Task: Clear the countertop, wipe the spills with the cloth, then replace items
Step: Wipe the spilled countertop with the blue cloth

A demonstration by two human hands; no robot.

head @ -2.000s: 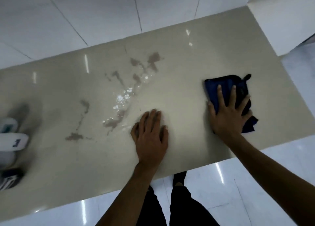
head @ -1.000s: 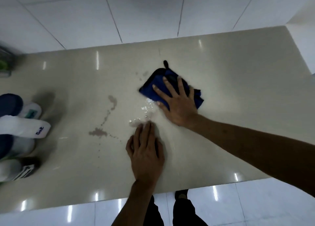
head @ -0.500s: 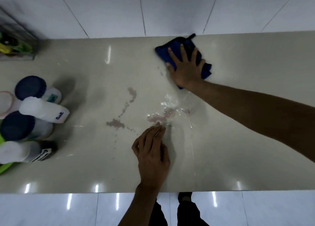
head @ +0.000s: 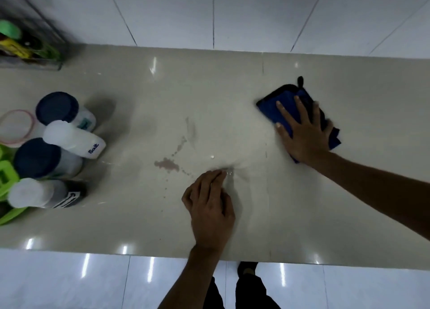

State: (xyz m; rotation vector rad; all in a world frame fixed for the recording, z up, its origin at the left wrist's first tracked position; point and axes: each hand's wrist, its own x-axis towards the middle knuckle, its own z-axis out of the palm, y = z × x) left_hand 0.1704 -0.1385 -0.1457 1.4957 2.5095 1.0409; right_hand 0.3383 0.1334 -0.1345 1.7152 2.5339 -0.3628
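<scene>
A folded dark blue cloth [head: 274, 105] lies on the beige countertop [head: 139, 215] at the right. My right hand [head: 304, 134] presses flat on the cloth, fingers spread. My left hand [head: 209, 206] rests palm down on the bare counter near the front edge, fingers together, holding nothing. A brownish spill patch [head: 166, 164] with small drops sits just left of my left fingertips. A fainter streak [head: 190, 128] runs above it. The surface between my hands looks wet and smeared.
At the left edge stand several jars and bottles: a white salt bottle [head: 74, 140], two blue-lidded jars [head: 57, 108], a white-capped bottle [head: 44, 193], green containers [head: 7, 176]. A rack with colourful items [head: 21, 43] stands at the back left by the tiled wall.
My right hand has slid the cloth from the back middle of the counter toward the right and nearer. The spill's wet centre part is wiped away. My left hand stays put.
</scene>
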